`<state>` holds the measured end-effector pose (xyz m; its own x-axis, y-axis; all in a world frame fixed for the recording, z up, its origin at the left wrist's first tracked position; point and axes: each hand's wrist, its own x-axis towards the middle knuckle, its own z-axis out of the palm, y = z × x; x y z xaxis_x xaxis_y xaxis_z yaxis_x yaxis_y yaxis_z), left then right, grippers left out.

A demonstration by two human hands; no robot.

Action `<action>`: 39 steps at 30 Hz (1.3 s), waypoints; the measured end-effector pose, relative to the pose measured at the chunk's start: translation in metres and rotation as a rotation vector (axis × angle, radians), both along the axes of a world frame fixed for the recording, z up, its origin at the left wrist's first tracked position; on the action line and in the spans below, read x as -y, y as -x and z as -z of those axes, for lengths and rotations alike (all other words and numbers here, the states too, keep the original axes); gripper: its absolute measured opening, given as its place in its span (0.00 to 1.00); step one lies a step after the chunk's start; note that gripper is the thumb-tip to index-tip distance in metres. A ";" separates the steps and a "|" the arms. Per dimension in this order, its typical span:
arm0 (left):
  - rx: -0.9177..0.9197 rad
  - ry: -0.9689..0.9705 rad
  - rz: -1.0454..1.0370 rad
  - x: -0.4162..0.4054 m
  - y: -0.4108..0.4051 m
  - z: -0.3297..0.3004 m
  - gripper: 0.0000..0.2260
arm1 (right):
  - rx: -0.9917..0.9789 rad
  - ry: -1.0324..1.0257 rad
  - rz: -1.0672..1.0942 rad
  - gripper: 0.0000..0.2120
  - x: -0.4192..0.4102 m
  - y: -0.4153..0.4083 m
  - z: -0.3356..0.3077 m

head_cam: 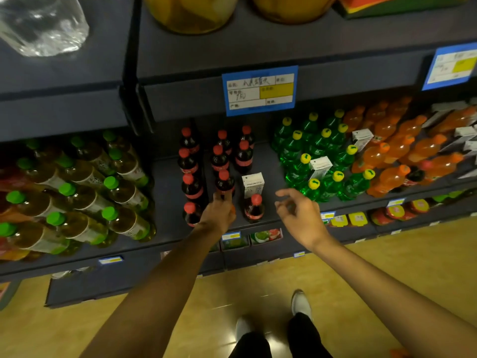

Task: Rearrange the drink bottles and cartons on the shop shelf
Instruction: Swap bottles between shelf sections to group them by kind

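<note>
Several dark cola bottles with red caps stand in rows on the dark shelf (268,156). My left hand (219,210) grips one cola bottle (225,183) in the middle row, low on its body. A white carton (253,184) stands in the right cola row, just behind a front cola bottle (254,209). My right hand (299,215) hovers in front of the shelf to the right of that bottle, fingers loosely curled, holding nothing. Another white carton (320,166) stands among the green bottles with yellow caps (307,161), and one more (361,139) sits further back.
Tea bottles with green caps (77,192) fill the left of the shelf. Orange soda bottles (402,148) and more white cartons (464,133) fill the right. A blue price tag (260,90) hangs from the upper shelf. Lower shelves hold small packs. My feet stand on the wooden floor.
</note>
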<state>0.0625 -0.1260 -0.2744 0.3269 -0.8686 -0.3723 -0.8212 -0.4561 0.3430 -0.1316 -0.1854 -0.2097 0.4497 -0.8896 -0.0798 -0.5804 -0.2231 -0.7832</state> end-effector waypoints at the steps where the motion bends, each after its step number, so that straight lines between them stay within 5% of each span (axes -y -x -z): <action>1: 0.042 -0.022 0.004 -0.003 0.000 0.000 0.22 | 0.004 -0.002 0.001 0.12 -0.002 0.001 -0.001; 12: 0.379 0.022 0.197 -0.031 0.029 -0.054 0.18 | 0.013 -0.017 0.041 0.12 -0.004 0.035 -0.018; 23: 0.306 0.257 0.241 0.013 0.166 -0.082 0.15 | 0.057 0.000 0.095 0.09 0.026 0.162 -0.026; 39: 0.123 0.285 0.243 0.122 0.404 -0.090 0.13 | -0.004 0.055 0.335 0.08 0.108 0.426 -0.029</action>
<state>-0.3414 -0.2480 -0.1841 0.1265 -0.9890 -0.0760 -0.9364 -0.1444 0.3198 -0.5578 -0.2938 -0.1802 0.1314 -0.9909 -0.0285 -0.6313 -0.0615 -0.7731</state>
